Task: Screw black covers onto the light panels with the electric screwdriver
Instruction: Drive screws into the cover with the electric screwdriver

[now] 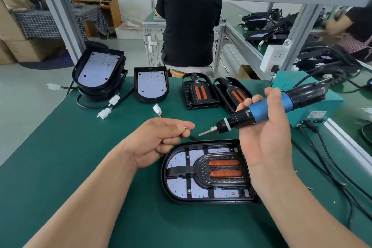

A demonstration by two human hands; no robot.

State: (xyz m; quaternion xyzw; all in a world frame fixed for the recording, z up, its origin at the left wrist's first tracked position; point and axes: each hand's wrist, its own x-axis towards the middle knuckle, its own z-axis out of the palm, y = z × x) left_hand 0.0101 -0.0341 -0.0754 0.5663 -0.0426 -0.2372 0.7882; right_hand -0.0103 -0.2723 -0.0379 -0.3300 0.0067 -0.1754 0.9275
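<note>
Grips the electric screwdriver (267, 106) in the right hand (265, 147), fingers wrapped round its blue barrel, bit aimed left and hovering above the far edge of the near light panel (179, 184). Pinches what looks like a small brass-coloured screw (185, 127) between thumb and forefinger of the left hand (159, 141), other fingers curled, just far-left of that panel.

Shows a black cover (221, 179) with two orange slots already seated in the near panel on the green tabletop (70, 147); cannot tell whether any of its screws is driven. Judged early on this unit: loading a screw onto the bit, then driving. Leaves plenty more: a stack of bare panels (96, 70) at far left, a single bare panel (152, 85) beside it, two loose covers (198, 92) at far centre, none joined.

Bears a label (318, 114) on the teal power box (281, 82) at right, too small to read; no brand legible on the screwdriver.
</note>
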